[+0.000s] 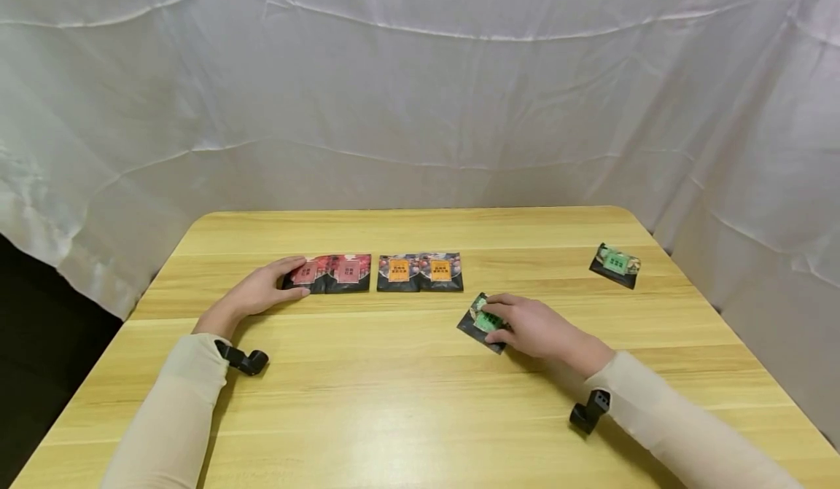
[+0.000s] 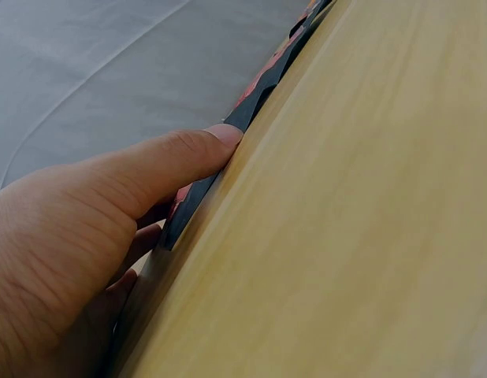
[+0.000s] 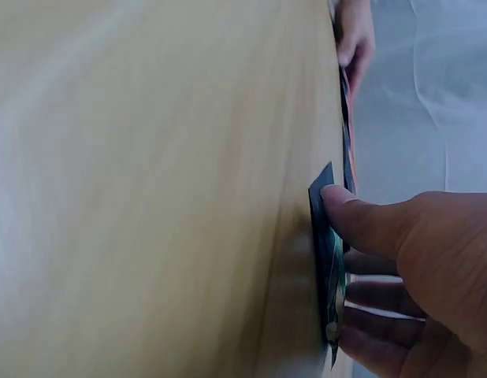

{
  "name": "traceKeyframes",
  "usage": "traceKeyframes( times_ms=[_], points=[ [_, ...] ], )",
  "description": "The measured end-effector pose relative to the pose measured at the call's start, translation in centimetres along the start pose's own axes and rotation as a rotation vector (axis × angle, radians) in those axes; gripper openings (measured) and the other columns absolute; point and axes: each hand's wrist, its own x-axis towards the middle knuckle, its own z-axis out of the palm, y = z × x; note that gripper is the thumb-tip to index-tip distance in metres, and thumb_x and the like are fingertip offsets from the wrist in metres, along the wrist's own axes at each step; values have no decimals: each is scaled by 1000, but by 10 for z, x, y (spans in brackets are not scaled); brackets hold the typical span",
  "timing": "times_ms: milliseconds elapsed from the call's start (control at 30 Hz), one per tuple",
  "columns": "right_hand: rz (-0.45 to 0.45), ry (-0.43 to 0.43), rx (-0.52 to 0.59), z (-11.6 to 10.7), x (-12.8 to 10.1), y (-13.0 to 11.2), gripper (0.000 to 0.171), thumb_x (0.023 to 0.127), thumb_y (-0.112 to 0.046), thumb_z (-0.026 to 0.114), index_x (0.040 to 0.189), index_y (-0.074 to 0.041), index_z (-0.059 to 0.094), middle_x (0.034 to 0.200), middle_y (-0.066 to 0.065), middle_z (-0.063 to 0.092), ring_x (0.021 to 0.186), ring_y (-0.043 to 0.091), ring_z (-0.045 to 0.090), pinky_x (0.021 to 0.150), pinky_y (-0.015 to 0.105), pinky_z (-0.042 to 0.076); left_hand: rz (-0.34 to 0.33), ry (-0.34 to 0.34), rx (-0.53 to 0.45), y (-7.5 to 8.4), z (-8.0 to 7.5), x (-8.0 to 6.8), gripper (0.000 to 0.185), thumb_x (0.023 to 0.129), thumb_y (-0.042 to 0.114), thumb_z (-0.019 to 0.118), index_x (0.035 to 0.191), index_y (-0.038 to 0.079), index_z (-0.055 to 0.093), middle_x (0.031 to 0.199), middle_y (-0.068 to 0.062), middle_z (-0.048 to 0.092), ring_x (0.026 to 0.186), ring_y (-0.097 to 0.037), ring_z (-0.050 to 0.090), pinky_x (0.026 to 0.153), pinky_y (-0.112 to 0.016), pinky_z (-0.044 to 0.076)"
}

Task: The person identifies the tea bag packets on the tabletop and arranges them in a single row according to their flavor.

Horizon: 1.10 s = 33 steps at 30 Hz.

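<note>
My left hand (image 1: 262, 287) rests at the left end of two joined red-and-black sachets (image 1: 348, 272). Its thumb (image 2: 216, 138) touches their near edge, and the fingers reach over to the far side with little bend. Between thumb and fingers, my right hand (image 1: 534, 326) holds a green-and-black sachet (image 1: 484, 321), tilted on the table's right half. The right wrist view shows the thumb on one edge of this sachet (image 3: 326, 252) and the fingers at the other side. Part of it is hidden under the hand.
Two joined orange-labelled sachets (image 1: 420, 272) lie just right of the red pair. Another green-labelled sachet (image 1: 615, 265) lies at an angle near the right edge. The wooden table (image 1: 367, 401) ends at a pale hanging cloth (image 1: 420, 95).
</note>
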Motion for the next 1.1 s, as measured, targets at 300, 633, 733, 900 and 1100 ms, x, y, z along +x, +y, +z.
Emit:
traceKeyframes(
  times_ms=[300, 633, 733, 900, 1100],
  points=[
    [32, 0, 76, -2, 5, 27, 47, 95, -39, 64, 132, -9, 63, 138, 15, 55, 125, 35, 53, 101, 51, 44, -6, 3, -3, -1, 0, -1, 84, 91, 53, 64, 153, 6, 33, 155, -25, 28, 140, -47, 25, 110, -63, 22],
    [77, -10, 160, 0, 17, 56, 56, 91, -45, 67, 135, -11, 59, 135, 11, 58, 120, 33, 57, 97, 52, 46, 2, 5, -5, -1, 1, 0, 83, 91, 52, 65, 153, 5, 34, 155, -24, 28, 140, -46, 25, 111, -62, 22],
    [82, -12, 175, -1, 22, 66, 56, 92, -43, 67, 137, -11, 58, 138, 13, 56, 123, 35, 53, 100, 54, 44, 1, 6, -1, -1, 1, 0, 84, 91, 53, 64, 153, 5, 34, 155, -24, 28, 140, -46, 25, 111, -62, 22],
    [37, -10, 153, -1, 32, 79, 54, 94, -38, 66, 138, -7, 57, 142, 17, 50, 128, 40, 46, 104, 57, 38, 0, 4, 2, -1, 1, 0, 84, 91, 53, 64, 153, 5, 34, 155, -24, 28, 140, -47, 25, 110, -63, 22],
    [56, -36, 182, -3, 45, 89, 51, 96, -36, 64, 141, -13, 55, 147, 14, 46, 133, 39, 42, 106, 58, 35, -2, 3, 0, 0, 1, 1, 83, 91, 54, 63, 153, 6, 33, 155, -24, 28, 140, -47, 24, 110, -63, 22]
  ],
)
